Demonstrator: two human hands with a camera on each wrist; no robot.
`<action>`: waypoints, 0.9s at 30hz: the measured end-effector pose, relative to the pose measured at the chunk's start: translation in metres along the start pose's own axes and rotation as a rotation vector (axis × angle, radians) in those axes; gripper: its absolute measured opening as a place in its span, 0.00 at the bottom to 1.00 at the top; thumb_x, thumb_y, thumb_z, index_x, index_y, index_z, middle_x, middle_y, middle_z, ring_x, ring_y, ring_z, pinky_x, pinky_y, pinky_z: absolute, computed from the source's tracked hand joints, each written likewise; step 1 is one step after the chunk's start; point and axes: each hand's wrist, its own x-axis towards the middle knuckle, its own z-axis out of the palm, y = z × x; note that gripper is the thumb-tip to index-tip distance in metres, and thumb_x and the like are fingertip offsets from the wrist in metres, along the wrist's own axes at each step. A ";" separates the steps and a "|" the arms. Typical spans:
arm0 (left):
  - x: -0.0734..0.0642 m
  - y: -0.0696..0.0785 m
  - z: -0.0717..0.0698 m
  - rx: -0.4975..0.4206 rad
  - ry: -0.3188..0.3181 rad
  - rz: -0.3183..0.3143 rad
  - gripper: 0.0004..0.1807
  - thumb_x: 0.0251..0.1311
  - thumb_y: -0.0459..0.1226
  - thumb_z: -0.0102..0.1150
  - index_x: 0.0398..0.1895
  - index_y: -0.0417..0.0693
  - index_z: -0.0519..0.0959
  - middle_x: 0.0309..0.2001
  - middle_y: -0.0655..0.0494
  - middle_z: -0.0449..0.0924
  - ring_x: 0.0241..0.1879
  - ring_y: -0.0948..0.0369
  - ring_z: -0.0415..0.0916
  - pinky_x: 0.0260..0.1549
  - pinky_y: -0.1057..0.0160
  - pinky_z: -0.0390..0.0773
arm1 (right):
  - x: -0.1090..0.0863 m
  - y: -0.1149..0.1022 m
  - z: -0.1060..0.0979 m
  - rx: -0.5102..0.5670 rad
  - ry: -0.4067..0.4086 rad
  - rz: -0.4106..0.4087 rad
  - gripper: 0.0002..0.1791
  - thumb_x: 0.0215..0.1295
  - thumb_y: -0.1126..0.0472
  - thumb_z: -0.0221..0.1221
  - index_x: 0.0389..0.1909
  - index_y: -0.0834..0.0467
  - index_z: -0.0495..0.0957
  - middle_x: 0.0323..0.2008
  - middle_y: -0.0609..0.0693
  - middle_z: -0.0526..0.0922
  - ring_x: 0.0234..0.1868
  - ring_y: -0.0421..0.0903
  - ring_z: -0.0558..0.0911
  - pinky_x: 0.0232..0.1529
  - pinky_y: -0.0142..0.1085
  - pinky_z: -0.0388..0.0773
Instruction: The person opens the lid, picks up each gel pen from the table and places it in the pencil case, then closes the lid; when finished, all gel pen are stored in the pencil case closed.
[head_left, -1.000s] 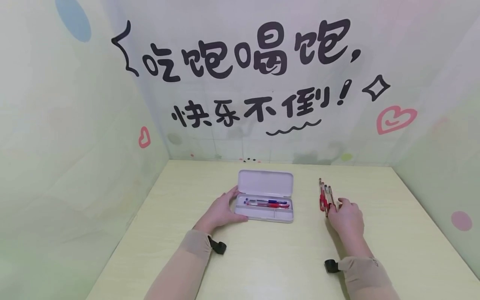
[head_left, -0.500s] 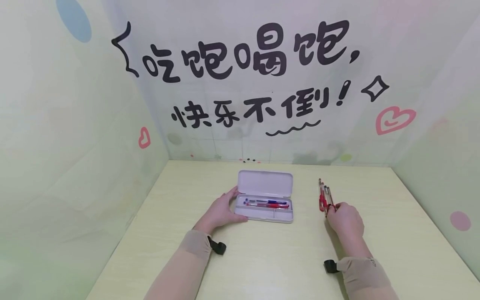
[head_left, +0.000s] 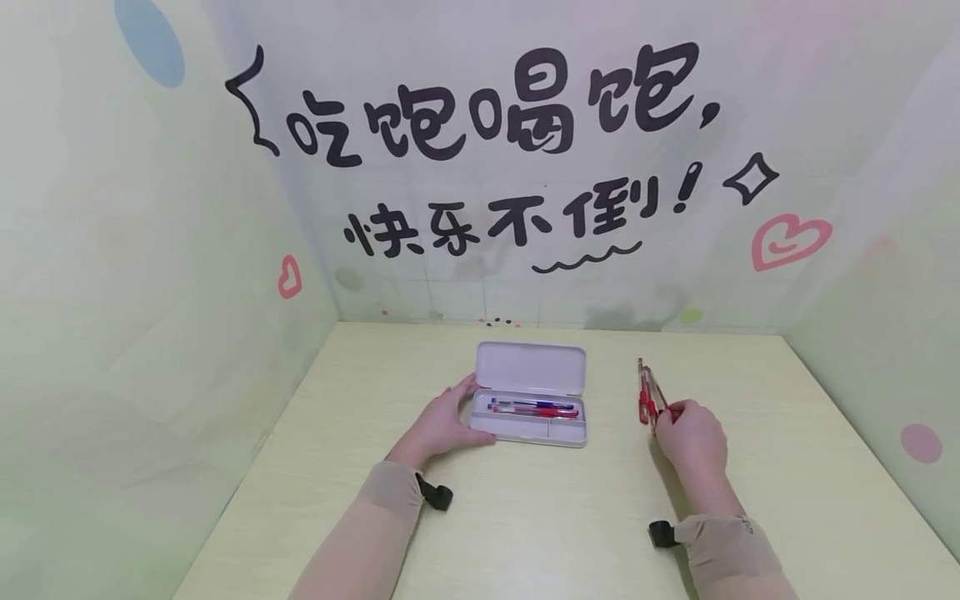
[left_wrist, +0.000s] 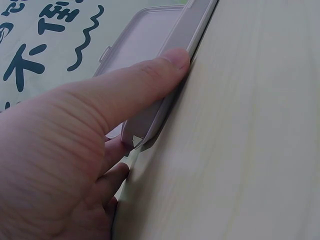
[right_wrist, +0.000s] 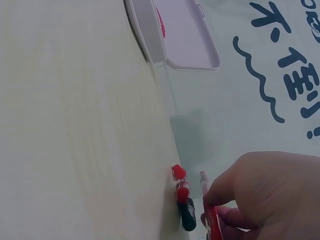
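An open lilac pencil case (head_left: 510,427) lies on the table, its lid (head_left: 531,368) tipped back. A blue pen (head_left: 551,404) and a red pen (head_left: 547,412) lie in its rear compartment. My left hand (head_left: 442,423) grips the case's left end, thumb (left_wrist: 160,75) along the front wall and fingers behind. To the right, my right hand (head_left: 693,437) pinches a red pen (right_wrist: 213,225) at a slant. Beside it on the table lie other pens with red ends (right_wrist: 183,191) and one with a dark end (right_wrist: 188,220); the hand partly covers them in the head view.
The pale wooden table (head_left: 540,508) meets a printed fabric backdrop (head_left: 480,287) at the back and fabric walls on both sides. A small black wrist camera (head_left: 437,495) sits at the left cuff, another camera (head_left: 662,533) at the right.
My right fingers have closed in on a pen, and its far end has swung left toward the other pens. The left hand and pencil case stay in place.
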 end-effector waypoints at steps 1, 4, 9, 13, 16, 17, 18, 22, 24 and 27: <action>0.000 0.000 0.000 0.003 -0.001 0.002 0.75 0.41 0.58 0.91 0.91 0.59 0.53 0.83 0.62 0.71 0.88 0.37 0.51 0.88 0.32 0.52 | -0.001 0.000 0.000 0.004 0.012 -0.006 0.23 0.77 0.56 0.52 0.58 0.70 0.81 0.50 0.70 0.87 0.43 0.63 0.85 0.35 0.47 0.80; 0.001 0.002 0.001 0.009 -0.002 0.009 0.75 0.41 0.58 0.90 0.91 0.59 0.53 0.83 0.62 0.71 0.88 0.36 0.51 0.88 0.32 0.52 | -0.002 -0.005 0.000 0.013 0.060 -0.042 0.23 0.78 0.55 0.52 0.59 0.68 0.82 0.52 0.69 0.86 0.45 0.62 0.84 0.35 0.46 0.79; 0.000 0.002 0.000 0.006 0.004 -0.002 0.75 0.40 0.58 0.91 0.91 0.60 0.54 0.83 0.60 0.71 0.88 0.36 0.51 0.87 0.31 0.53 | -0.003 -0.020 0.006 0.063 0.126 -0.135 0.21 0.78 0.54 0.55 0.58 0.64 0.85 0.51 0.67 0.85 0.44 0.60 0.81 0.34 0.43 0.74; 0.000 0.000 0.001 -0.001 0.008 -0.005 0.75 0.41 0.58 0.91 0.91 0.59 0.54 0.83 0.59 0.71 0.88 0.36 0.52 0.87 0.31 0.54 | -0.005 -0.034 0.017 0.094 0.163 -0.244 0.18 0.79 0.57 0.58 0.57 0.64 0.85 0.49 0.65 0.84 0.46 0.61 0.81 0.42 0.49 0.78; 0.001 -0.001 0.001 -0.005 0.005 0.000 0.75 0.41 0.58 0.91 0.91 0.58 0.53 0.83 0.59 0.71 0.88 0.37 0.52 0.88 0.32 0.53 | -0.007 -0.045 0.025 0.107 0.180 -0.328 0.16 0.78 0.59 0.59 0.56 0.64 0.86 0.49 0.64 0.85 0.48 0.61 0.82 0.47 0.51 0.79; 0.001 -0.001 0.001 -0.006 0.003 0.002 0.75 0.41 0.58 0.91 0.91 0.58 0.53 0.83 0.59 0.71 0.88 0.37 0.52 0.88 0.32 0.53 | -0.008 -0.048 0.027 0.114 0.180 -0.348 0.15 0.78 0.59 0.60 0.56 0.64 0.86 0.49 0.64 0.85 0.48 0.60 0.81 0.47 0.51 0.80; 0.001 -0.001 0.001 -0.006 0.000 0.006 0.75 0.41 0.58 0.91 0.91 0.57 0.53 0.83 0.59 0.71 0.88 0.37 0.52 0.88 0.33 0.53 | -0.009 -0.051 0.030 0.123 0.178 -0.369 0.15 0.78 0.60 0.60 0.55 0.64 0.86 0.49 0.63 0.86 0.47 0.59 0.81 0.47 0.51 0.79; 0.000 0.000 0.002 0.001 -0.003 0.005 0.75 0.41 0.58 0.90 0.91 0.57 0.53 0.83 0.60 0.71 0.88 0.37 0.52 0.88 0.33 0.53 | -0.009 -0.064 0.041 0.108 0.160 -0.443 0.13 0.78 0.59 0.61 0.54 0.61 0.88 0.51 0.61 0.88 0.51 0.60 0.83 0.51 0.52 0.82; 0.000 0.000 0.002 0.006 -0.002 0.000 0.75 0.41 0.58 0.90 0.91 0.58 0.53 0.83 0.60 0.71 0.88 0.36 0.51 0.88 0.32 0.53 | -0.009 -0.072 0.047 0.095 0.133 -0.474 0.14 0.78 0.58 0.62 0.55 0.60 0.88 0.52 0.61 0.88 0.54 0.62 0.83 0.56 0.57 0.83; 0.000 0.001 0.001 0.011 0.002 -0.003 0.75 0.41 0.58 0.90 0.91 0.59 0.53 0.83 0.60 0.71 0.88 0.36 0.51 0.88 0.32 0.53 | -0.009 -0.084 0.055 0.057 0.097 -0.524 0.14 0.77 0.58 0.63 0.56 0.59 0.88 0.54 0.61 0.88 0.58 0.65 0.83 0.61 0.61 0.83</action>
